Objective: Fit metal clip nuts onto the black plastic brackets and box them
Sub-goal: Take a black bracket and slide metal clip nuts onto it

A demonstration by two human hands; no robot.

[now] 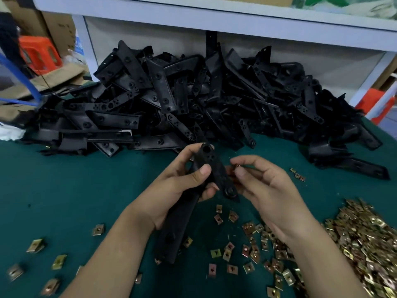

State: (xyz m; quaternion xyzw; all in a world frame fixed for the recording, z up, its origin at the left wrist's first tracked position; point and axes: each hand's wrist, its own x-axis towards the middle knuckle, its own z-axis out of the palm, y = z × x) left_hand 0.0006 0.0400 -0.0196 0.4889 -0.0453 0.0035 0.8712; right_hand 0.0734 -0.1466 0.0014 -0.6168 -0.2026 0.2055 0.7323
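My left hand [182,181] grips a long black plastic bracket [214,168] above the green table, its far end with a round hole pointing away from me. My right hand [262,181] pinches a small brass-coloured clip nut [233,168] between thumb and forefinger, right against the bracket's right edge. The bracket's lower part [174,229] runs down under my left wrist.
A big heap of black brackets [193,100] fills the back of the table. A pile of clip nuts [365,244] lies at the right, with loose ones [219,219] scattered near me. A white shelf frame [193,11] stands behind. Orange stools [38,52] are off the table's sides.
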